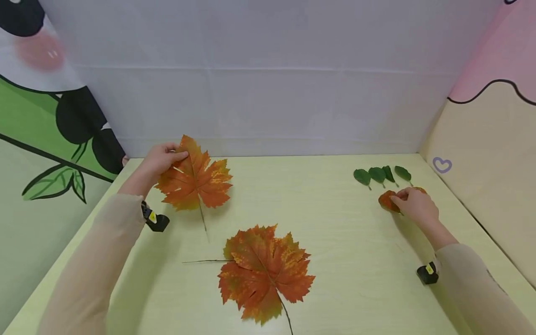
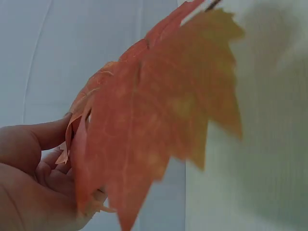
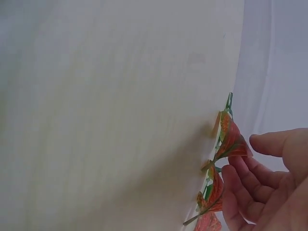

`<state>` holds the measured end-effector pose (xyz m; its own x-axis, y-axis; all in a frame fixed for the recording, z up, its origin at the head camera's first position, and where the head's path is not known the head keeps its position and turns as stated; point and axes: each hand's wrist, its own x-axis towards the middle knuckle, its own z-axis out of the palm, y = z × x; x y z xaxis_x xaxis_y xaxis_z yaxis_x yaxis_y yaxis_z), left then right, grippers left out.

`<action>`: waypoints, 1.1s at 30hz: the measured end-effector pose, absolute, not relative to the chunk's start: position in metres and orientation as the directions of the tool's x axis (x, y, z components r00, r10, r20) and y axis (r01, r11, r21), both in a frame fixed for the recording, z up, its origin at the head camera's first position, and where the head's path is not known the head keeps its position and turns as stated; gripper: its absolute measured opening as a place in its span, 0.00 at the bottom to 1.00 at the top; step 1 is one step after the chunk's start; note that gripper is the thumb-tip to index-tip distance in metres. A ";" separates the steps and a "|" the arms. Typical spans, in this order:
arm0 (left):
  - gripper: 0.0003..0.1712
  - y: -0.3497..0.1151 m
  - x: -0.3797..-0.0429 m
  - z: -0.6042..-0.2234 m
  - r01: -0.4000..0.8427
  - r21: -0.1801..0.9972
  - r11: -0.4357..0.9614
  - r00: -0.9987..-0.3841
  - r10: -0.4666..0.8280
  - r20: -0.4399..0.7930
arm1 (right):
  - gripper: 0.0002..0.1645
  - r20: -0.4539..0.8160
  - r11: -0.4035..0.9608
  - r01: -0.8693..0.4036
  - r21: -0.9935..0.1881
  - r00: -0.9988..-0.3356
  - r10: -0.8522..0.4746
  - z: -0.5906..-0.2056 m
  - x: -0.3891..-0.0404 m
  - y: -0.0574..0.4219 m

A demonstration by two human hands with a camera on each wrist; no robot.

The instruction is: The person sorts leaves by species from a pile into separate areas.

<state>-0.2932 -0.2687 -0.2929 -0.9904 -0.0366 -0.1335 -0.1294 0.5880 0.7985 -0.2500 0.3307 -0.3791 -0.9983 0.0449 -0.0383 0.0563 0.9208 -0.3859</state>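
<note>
In the head view, my left hand [image 1: 161,160] pinches a large orange maple-like leaf [image 1: 197,181] near its upper left edge. The leaf is raised off the table, its thin stem pointing down. The left wrist view shows the thumb of my left hand [image 2: 33,168] against the leaf [image 2: 149,106]. At the right, my right hand [image 1: 416,207] pinches a small orange-red leaf [image 1: 389,201] low over the table. In the right wrist view, that small leaf [image 3: 233,139] reaches between thumb and fingers of my right hand [image 3: 269,183]. Another small orange leaf [image 1: 420,190] shows partly behind the hand.
Large orange leaves [image 1: 265,274] lie overlapped at the front middle of the pale table [image 1: 335,242], two stems sticking out. Several small green leaves [image 1: 377,175] form a row at the back right. A white cloth wall [image 1: 272,102] stands behind, with printed cloth panels at both sides.
</note>
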 end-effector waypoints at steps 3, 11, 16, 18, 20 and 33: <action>0.26 -0.276 -0.300 -0.301 -0.124 0.779 0.615 -0.991 -0.034 -0.130 | 0.26 -0.032 0.925 0.045 -0.377 -0.999 0.036 -0.379 -0.249 0.331; 0.21 -0.293 -0.315 -0.317 -0.052 0.719 0.693 -0.996 0.018 -0.090 | 0.23 -0.024 0.928 0.047 -0.368 -0.999 0.042 -0.376 -0.252 0.334; 0.17 -0.302 -0.324 -0.325 -0.010 0.638 0.770 -0.996 0.049 -0.074 | 0.23 -0.044 0.921 0.069 -0.383 -0.997 0.057 -0.379 -0.250 0.335; 0.18 -0.303 -0.326 -0.329 -0.015 0.612 0.791 -0.996 0.042 -0.078 | 0.24 -0.044 0.919 0.072 -0.387 -0.997 0.060 -0.380 -0.248 0.334; 0.19 -0.305 -0.327 -0.333 -0.014 0.566 0.824 -0.998 0.024 -0.060 | 0.24 -0.038 0.919 0.074 -0.388 -0.997 0.064 -0.382 -0.245 0.333; 0.16 -0.297 -0.330 -0.367 -0.132 0.493 0.860 -0.975 -0.202 0.092 | 0.25 -0.057 0.916 0.102 -0.389 -0.995 0.087 -0.376 -0.236 0.334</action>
